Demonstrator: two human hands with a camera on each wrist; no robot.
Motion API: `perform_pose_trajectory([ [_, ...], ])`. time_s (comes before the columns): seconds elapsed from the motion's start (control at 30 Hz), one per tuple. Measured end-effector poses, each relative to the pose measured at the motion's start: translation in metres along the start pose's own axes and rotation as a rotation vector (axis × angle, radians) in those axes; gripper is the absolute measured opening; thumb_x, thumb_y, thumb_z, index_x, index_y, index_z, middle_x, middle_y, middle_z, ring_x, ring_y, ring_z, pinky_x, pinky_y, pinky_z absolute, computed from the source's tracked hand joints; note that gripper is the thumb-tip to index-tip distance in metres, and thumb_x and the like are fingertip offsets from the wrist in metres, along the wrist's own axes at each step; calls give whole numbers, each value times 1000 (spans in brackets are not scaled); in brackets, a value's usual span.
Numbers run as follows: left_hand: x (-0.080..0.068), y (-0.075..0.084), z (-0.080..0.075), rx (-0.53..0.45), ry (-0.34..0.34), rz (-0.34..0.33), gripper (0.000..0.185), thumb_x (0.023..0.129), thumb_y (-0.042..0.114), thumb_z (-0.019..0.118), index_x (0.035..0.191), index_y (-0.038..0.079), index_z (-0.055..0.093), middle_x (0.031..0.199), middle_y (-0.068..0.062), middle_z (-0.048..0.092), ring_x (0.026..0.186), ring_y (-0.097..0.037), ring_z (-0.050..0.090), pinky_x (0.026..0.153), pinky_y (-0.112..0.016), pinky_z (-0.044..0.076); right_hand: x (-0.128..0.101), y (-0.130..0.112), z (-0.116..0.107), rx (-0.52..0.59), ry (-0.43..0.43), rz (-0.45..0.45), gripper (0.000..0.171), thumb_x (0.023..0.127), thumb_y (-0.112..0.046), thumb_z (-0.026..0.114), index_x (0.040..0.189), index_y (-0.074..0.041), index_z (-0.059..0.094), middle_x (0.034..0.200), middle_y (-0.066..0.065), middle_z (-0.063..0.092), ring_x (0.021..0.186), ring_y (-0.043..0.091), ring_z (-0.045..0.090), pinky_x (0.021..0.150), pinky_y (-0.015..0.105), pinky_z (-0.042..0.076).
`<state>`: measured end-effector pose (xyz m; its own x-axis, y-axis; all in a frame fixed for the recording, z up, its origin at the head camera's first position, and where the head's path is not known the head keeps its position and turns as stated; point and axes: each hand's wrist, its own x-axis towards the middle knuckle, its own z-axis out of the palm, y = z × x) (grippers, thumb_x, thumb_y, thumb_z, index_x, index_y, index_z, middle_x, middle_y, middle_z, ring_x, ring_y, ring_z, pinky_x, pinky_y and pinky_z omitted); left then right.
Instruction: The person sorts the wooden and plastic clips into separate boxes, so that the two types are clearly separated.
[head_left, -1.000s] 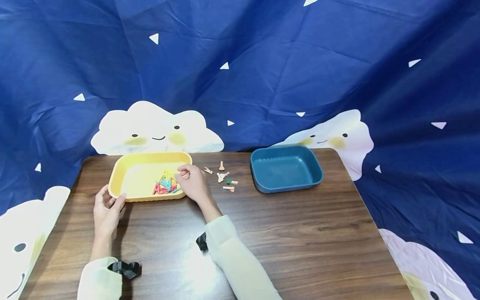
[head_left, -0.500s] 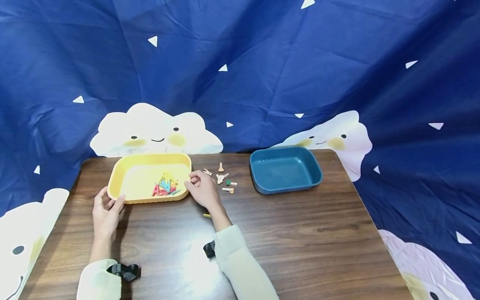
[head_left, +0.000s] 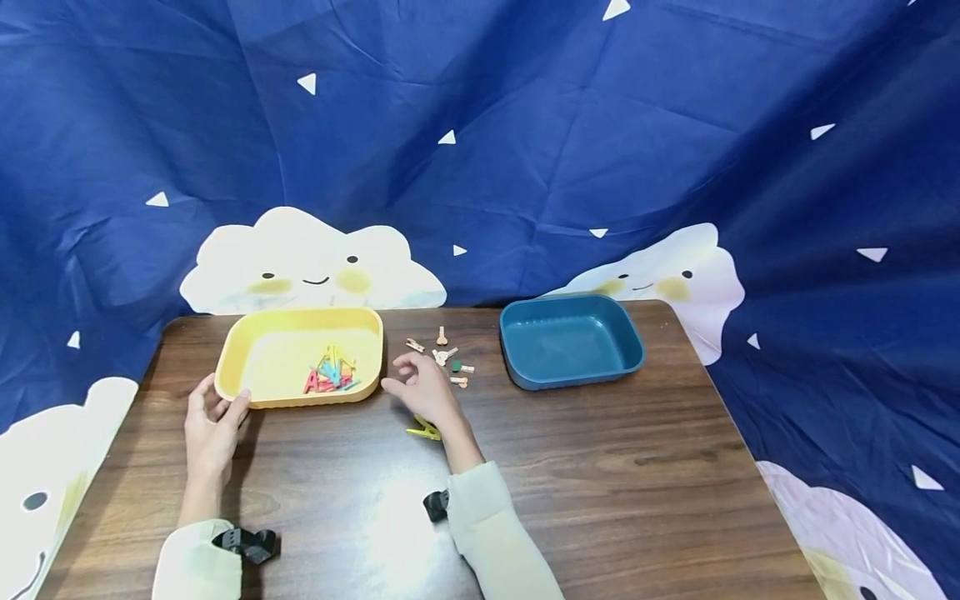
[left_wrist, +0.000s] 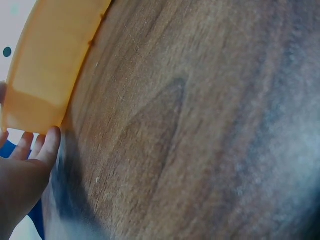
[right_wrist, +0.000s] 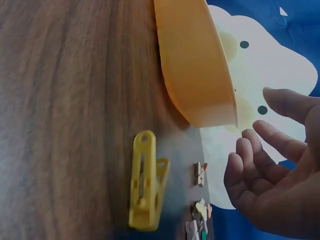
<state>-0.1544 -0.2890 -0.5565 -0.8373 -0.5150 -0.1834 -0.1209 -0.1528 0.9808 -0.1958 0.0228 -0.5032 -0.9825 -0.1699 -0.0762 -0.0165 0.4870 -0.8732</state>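
A yellow plastic clothespin [right_wrist: 146, 182], seemingly shut, lies flat on the table [head_left: 600, 467].

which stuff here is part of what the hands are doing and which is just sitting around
In hand:
left hand holding the yellow tray
right hand, open, empty
yellow clothespin on the table beside it
coloured clips in the tray

Lying about:
blue tray
small wooden clips
cloud backdrop

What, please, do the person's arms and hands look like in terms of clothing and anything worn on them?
Both hands are bare, left hand and right hand. Each arm wears a cream long sleeve, and a small black device is strapped at each wrist.
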Motion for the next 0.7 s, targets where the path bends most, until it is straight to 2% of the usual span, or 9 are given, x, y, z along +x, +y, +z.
perform_pose_trajectory([
  [0.1,0,-1,-1,3,-1,-5,69,94,1,69,155,13,36,123,8,49,107,-6,52,79,-9,52,-5,5,-1,-10,-22,22,39,88,-25,80,120,-6,69,111,9,69,93,20,63,80,31,52],
  [0.23,0,-1,0,1,-4,-4,70,94,1,68,155,13,36,124,8,49,108,-6,52,79,-9,52,-10,13,-1,-68,-68,32,42,88,-28,80,123,-7,69,113,8,67,101,24,62,86,33,52],
  [0.43,0,-1,1,3,-2,-3,69,94,1,68,155,13,36,124,7,49,107,-6,52,79,-9,52,-16,26,-4,-93,-120,14,45,84,-26,83,120,-5,70,108,8,67,93,18,59,84,33,51],
  [0.57,-1,-1,1,16,2,1,69,95,2,69,154,12,36,123,6,48,107,-6,52,79,-9,52,-20,33,-7,-104,-193,48,46,82,-27,85,120,-7,69,107,5,65,89,15,57,82,34,50],
  [0.7,-2,0,1,36,5,9,68,95,3,69,154,12,36,123,6,48,107,-5,52,78,-7,51,-23,36,-8,-144,-248,80,48,81,-27,87,122,-11,69,105,1,64,91,15,57,84,35,49],
])
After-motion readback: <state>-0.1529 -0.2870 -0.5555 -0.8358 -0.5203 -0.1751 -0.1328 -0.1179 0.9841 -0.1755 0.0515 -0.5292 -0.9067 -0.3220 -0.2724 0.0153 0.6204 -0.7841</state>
